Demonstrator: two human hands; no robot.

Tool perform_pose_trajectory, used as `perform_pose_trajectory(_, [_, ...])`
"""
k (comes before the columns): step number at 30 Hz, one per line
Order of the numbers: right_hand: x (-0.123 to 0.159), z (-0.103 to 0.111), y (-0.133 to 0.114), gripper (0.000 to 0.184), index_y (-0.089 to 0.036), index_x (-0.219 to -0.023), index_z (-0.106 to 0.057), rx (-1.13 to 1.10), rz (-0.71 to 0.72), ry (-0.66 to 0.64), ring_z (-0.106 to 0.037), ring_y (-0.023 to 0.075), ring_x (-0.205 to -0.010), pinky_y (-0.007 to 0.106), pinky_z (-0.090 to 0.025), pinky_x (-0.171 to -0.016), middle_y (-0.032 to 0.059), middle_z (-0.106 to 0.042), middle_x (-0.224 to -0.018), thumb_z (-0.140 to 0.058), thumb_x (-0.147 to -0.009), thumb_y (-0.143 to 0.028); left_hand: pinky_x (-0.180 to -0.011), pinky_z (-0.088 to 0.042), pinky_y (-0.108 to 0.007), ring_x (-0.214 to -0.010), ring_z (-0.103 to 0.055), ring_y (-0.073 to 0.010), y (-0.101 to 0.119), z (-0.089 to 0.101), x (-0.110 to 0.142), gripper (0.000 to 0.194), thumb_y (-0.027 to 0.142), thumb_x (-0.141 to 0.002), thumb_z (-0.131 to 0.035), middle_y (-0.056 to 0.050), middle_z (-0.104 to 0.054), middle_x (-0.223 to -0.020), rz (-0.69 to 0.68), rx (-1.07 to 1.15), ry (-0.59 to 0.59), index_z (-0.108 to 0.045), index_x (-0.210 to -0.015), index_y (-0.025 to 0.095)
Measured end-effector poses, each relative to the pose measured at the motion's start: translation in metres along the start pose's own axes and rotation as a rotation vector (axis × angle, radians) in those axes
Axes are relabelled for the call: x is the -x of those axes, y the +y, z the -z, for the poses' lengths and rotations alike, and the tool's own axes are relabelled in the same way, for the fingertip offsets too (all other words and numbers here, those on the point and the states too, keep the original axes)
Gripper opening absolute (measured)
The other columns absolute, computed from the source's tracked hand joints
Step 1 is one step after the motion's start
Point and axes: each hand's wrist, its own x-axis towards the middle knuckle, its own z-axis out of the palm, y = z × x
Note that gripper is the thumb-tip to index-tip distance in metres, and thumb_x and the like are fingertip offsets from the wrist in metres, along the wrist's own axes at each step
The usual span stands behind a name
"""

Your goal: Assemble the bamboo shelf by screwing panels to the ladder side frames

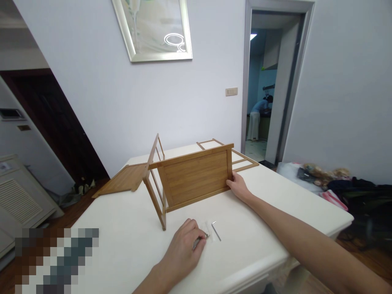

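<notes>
Wooden panel (pixel 196 177) is standing on a long edge, mid-table, its L end meeting an upright side frame (pixel 154 205); can't tell if the joint is fixed. Prob. stiff, fairly light for its size, smooth but not v. slippery; the thin rails of the side frame look the weak pt., & the pair could rack or tip if pushed sideways. Best hold: thick border at the R end, plus a 2nd grip nr the corner joint.

R hand (pixel 240 188) is gripping that R end low down, thumb on the near face, fingers going behind. L hand (pixel 183 245) is pinching small metal bits (pixel 196 243), prob. screws, w/ fingertips nearly closed; exact no. unclear.

Just beside, a clear packet (pixel 204 226) is lying flat on the white table (pixel 122 228); contents too faint to tell. Hex key (pixel 217 232) is lying next to it.

Further out, a slatted board (pixel 122 179) is resting to the L, an open frame (pixel 246 167) behind to the R. Past the table's R side, a pale bag or sheet (pixel 288 173) is lying by a heap; contents, if any, unclear. A person (pixel 259 110) is bending beyond the doorway.
</notes>
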Motion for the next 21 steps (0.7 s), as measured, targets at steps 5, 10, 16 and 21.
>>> perform_pose_trajectory(5, [0.001,0.000,-0.001,0.046,-0.018,-0.101,-0.066,-0.004,-0.001,0.003,-0.062,0.0250,-0.089,0.034,-0.049,-0.082,0.0038,-0.072,-0.097,-0.047,-0.059,-0.020,-0.075,-0.047,-0.034,-0.085,-0.056,-0.0195,0.002,0.003,0.000,0.015,0.010,-0.088,-0.051,-0.006,-0.061,-0.085,-0.010,0.031,0.008,-0.062,-0.084,0.018])
perform_pose_trajectory(10, [0.002,0.001,-0.002,0.045,-0.019,-0.101,-0.066,-0.009,0.001,0.003,-0.062,0.0246,-0.088,0.033,-0.049,-0.080,0.0030,-0.072,-0.097,-0.048,-0.060,-0.021,-0.075,-0.047,-0.034,-0.085,-0.056,-0.0191,0.002,0.005,-0.001,0.014,0.013,-0.091,-0.049,-0.005,-0.060,-0.084,-0.012,0.069,0.038,-0.061,-0.084,0.019])
perform_pose_trajectory(16, [0.002,0.001,-0.002,0.044,-0.018,-0.100,-0.066,-0.005,0.008,0.006,-0.063,0.0252,-0.089,0.034,-0.049,-0.081,0.0040,-0.071,-0.096,-0.048,-0.060,-0.022,-0.075,-0.047,-0.034,-0.083,-0.056,-0.0186,0.000,0.008,-0.001,0.016,0.018,-0.094,-0.048,-0.005,-0.060,-0.082,-0.009,0.094,0.125,-0.060,-0.084,0.019])
perform_pose_trajectory(21, [0.001,0.001,-0.001,0.045,-0.018,-0.101,-0.066,-0.004,0.010,0.002,-0.063,0.0249,-0.090,0.033,-0.048,-0.080,0.0036,-0.072,-0.096,-0.047,-0.060,-0.021,-0.074,-0.047,-0.032,-0.082,-0.057,-0.0178,-0.001,0.011,-0.002,0.018,0.022,-0.095,-0.048,-0.005,-0.061,-0.082,-0.002,0.114,0.216,-0.061,-0.083,0.019])
